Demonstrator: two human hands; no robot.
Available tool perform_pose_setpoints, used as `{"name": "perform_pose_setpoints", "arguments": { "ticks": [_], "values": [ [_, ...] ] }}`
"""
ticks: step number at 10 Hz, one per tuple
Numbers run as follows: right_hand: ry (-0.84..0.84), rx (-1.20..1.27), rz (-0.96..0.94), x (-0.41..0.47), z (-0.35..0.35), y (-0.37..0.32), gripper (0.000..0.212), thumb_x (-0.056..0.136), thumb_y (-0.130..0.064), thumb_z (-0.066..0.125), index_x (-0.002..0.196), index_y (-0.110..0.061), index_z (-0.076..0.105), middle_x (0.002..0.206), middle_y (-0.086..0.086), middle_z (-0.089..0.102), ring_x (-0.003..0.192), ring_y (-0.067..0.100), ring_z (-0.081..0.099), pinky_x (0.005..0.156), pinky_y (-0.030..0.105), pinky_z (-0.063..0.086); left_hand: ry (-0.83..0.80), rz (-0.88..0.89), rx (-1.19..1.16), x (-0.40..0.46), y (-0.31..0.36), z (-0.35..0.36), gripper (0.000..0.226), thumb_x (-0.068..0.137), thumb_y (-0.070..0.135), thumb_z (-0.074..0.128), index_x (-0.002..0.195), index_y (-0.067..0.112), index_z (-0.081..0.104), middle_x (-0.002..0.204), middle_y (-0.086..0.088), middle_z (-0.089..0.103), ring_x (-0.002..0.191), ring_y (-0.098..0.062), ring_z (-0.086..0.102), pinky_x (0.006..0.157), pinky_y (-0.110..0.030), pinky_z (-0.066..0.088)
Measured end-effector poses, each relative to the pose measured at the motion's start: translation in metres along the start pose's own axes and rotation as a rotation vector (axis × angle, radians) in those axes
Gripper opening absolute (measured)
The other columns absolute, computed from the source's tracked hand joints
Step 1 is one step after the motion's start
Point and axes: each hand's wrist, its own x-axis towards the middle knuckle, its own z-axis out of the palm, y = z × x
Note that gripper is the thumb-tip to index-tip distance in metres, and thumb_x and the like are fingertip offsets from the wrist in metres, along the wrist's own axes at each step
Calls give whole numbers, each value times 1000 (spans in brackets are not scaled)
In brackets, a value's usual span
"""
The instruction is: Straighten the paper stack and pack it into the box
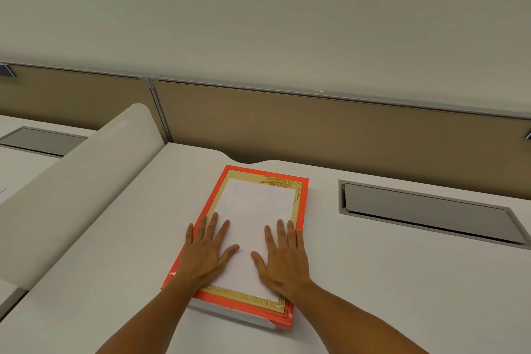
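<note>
A flat orange box with a gold inner border lies on the white desk, its long side running away from me. A white paper stack rests on top of it, inside the gold border. My left hand lies flat on the stack's near left part, fingers spread, its outer fingers over the box's left rim. My right hand lies flat on the near right part, fingers spread. Neither hand grips anything. Whether the box is open or lidded cannot be told.
The white desk has a grey cable hatch right of the box. A rounded white divider rises on the left. A tan partition panel runs along the desk's far edge.
</note>
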Motion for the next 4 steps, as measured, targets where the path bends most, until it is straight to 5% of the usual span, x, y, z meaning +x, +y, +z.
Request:
{"name": "perform_pose_setpoints", "arguments": {
  "ticks": [1,3,4],
  "values": [
    [-51,-5,-2,0,-7,0,84,92,-74,10,160,-28,-5,167,9,-14,152,35,-18,120,50,-15,-44,-16,38,-1,3,-6,88,72,82,-17,146,36,-24,163,-1,-19,150,-29,-18,120,-52,-13],
    [-281,29,-28,6,-47,-1,85,96,-68,24,160,-20,-7,166,14,-19,151,37,-23,122,52,-9,-167,-52,11,-9,22,-49,118,56,87,-20,156,26,-5,165,-7,-13,150,-33,-14,120,-53,-5],
    [-171,52,-42,0,-66,3,84,98,-61,36,161,-21,-2,168,9,-10,153,35,-17,123,51,-3,-78,-81,49,-14,40,-60,92,84,78,16,156,26,-7,164,-9,-15,150,-35,-15,121,-56,-2]
  ]
}}
